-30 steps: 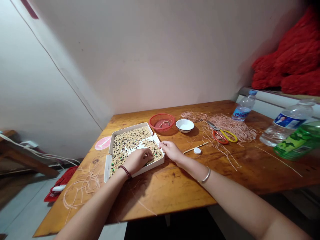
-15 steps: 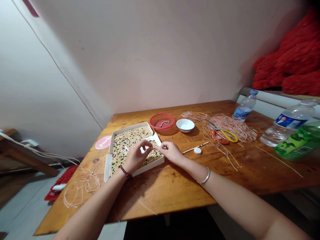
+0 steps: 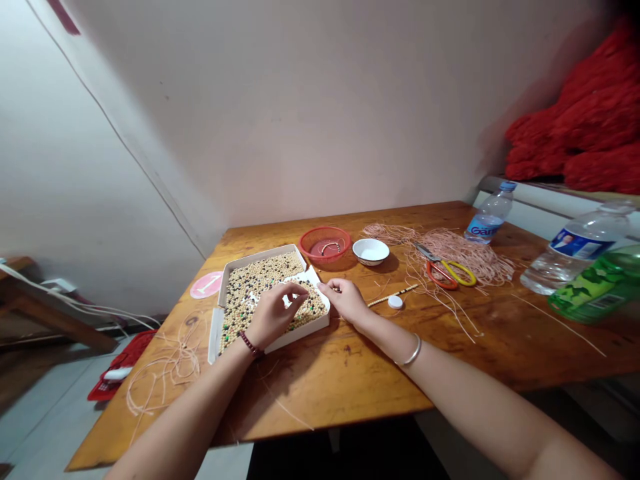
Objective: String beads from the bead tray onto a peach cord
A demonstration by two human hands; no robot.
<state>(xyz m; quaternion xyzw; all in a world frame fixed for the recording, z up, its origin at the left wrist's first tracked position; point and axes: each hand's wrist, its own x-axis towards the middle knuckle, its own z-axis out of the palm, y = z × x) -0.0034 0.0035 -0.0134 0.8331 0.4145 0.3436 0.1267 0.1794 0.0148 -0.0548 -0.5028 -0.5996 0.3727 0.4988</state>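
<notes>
A: Where were the beads (image 3: 253, 272)?
B: In the white tray (image 3: 313, 327), left part of the table (image 3: 370, 383). Mostly tan, with black ones and a few green.

A: Which hand was nearer?
B: Left hand (image 3: 275, 308). It was over the tray, beads lying under and around its fingertips. Right hand (image 3: 345, 300) sat at the tray's right edge, fingertips pointing left, toward the other hand.

A: Finger state?
B: Left thumb and index curved toward each other in a loop. Couldn't tell if the tips met or had a bead between them. Right fingers were bent in close to the thumb; couldn't tell if they pinched a cord or just rested by the tray edge.

A: Any long axis to care about?
B: Not for loose beads. The beaded strand (image 3: 404, 291) had one: it started just beside the right hand and ran out right and slightly away, passing behind the white cap (image 3: 395, 303). Right hand was the nearer one there, but its fingertips faced the opposite way. Left was well apart from it, across the right hand.
</notes>
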